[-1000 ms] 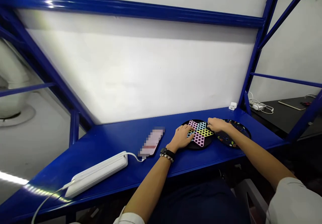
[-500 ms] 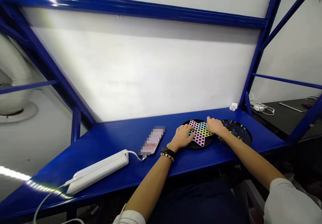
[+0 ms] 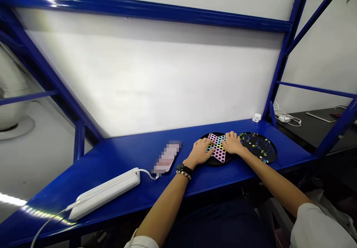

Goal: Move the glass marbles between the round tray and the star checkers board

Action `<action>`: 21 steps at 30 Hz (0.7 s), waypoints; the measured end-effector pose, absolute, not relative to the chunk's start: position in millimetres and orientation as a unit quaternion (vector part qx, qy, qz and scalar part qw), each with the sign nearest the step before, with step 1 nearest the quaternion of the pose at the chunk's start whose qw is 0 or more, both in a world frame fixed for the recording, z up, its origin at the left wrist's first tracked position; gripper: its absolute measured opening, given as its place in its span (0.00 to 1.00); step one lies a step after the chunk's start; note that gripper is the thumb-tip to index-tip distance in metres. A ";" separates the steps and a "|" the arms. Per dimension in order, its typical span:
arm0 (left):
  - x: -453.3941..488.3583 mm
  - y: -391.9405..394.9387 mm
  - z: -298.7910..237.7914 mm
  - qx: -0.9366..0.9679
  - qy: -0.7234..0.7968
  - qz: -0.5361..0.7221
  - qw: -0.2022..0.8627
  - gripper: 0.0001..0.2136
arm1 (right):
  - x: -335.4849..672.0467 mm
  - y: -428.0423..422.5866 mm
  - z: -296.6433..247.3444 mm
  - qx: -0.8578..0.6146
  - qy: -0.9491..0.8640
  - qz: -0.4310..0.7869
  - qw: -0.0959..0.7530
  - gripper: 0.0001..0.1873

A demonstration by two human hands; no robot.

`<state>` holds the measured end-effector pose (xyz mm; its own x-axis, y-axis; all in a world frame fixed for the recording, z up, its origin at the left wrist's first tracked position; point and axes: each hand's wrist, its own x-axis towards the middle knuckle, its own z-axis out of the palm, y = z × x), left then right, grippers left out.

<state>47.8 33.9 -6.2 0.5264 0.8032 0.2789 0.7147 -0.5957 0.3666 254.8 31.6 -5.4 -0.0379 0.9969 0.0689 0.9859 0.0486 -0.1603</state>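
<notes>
A round black Chinese checkers board (image 3: pixel 220 153) with a star of pink, light blue and yellow holed points lies on the blue shelf. My left hand (image 3: pixel 199 152) rests over its left side, fingers spread with the thumb apart. Over the right side lies my right hand (image 3: pixel 233 144), palm down, its fingers stretched forward and its thumb on the star. I see no piece in either hand. Close by on the right, a round black tray (image 3: pixel 252 149) carries many small marbles in mixed colours; my right forearm crosses its near left edge.
A phone (image 3: pixel 169 158) lies left of the board, joined by a white cable to a white power strip (image 3: pixel 106 194). A small white charger (image 3: pixel 257 118) stands at the back right. Blue frame bars (image 3: pixel 273 80) rise around the shelf (image 3: pixel 125 151), with a white wall behind.
My right hand has shifted left and turned from pinched fingers to outstretched ones on the board, uncovering more of the marble tray. My left hand stays on the board. The view has shifted slightly.
</notes>
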 end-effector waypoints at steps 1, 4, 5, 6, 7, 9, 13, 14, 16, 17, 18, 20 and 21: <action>47.9 33.7 -6.2 0.867 0.438 0.215 0.102 0.13 | 253.9 29.8 -7.0 -0.685 -0.722 0.044 0.084 0.23; 47.6 33.7 -6.8 0.868 0.435 0.218 0.099 0.13 | 256.7 28.3 -6.6 -0.677 -0.724 0.078 0.106 0.28; 47.4 33.9 -7.0 0.868 0.433 0.219 0.101 0.13 | 261.9 30.0 -3.6 -0.682 -0.717 0.085 0.118 0.29; 47.1 34.1 -7.1 0.869 0.432 0.219 0.105 0.13 | 270.0 32.8 0.8 -0.692 -0.704 0.086 0.129 0.29; 46.9 34.2 -7.2 0.869 0.431 0.218 0.108 0.13 | 281.4 36.6 6.3 -0.706 -0.689 0.082 0.143 0.29; 46.6 34.5 -7.0 0.868 0.432 0.216 0.113 0.13 | 312.7 45.9 18.5 -0.736 -0.657 0.056 0.155 0.26; 46.9 34.7 -6.5 0.868 0.435 0.212 0.114 0.13 | 384.1 60.4 30.2 -0.800 -0.589 0.052 0.095 0.21; 46.9 34.7 -6.5 0.868 0.435 0.211 0.112 0.13 | 397.7 61.8 28.6 -0.809 -0.579 0.061 0.083 0.19; 47.0 34.7 -6.5 0.869 0.434 0.212 0.108 0.12 | 416.1 62.3 21.5 -0.815 -0.570 0.072 0.070 0.19; 46.9 34.7 -6.6 0.869 0.433 0.214 0.106 0.12 | 421.1 61.9 17.0 -0.815 -0.570 0.074 0.069 0.18; 46.7 34.7 -6.6 0.869 0.432 0.216 0.106 0.12 | 423.9 61.4 12.4 -0.814 -0.572 0.074 0.070 0.18; 46.3 34.7 -6.3 0.869 0.431 0.218 0.110 0.12 | 425.4 60.2 4.9 -0.812 -0.574 0.070 0.075 0.18; 46.1 34.7 -6.0 0.869 0.431 0.217 0.112 0.12 | 425.2 59.7 2.3 -0.811 -0.576 0.067 0.078 0.19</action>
<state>46.1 34.7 -6.0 0.5342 0.7973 0.2809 0.6999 -0.6035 0.3821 425.2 59.7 2.3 0.3278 0.9445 -0.0191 0.9238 -0.3247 -0.2031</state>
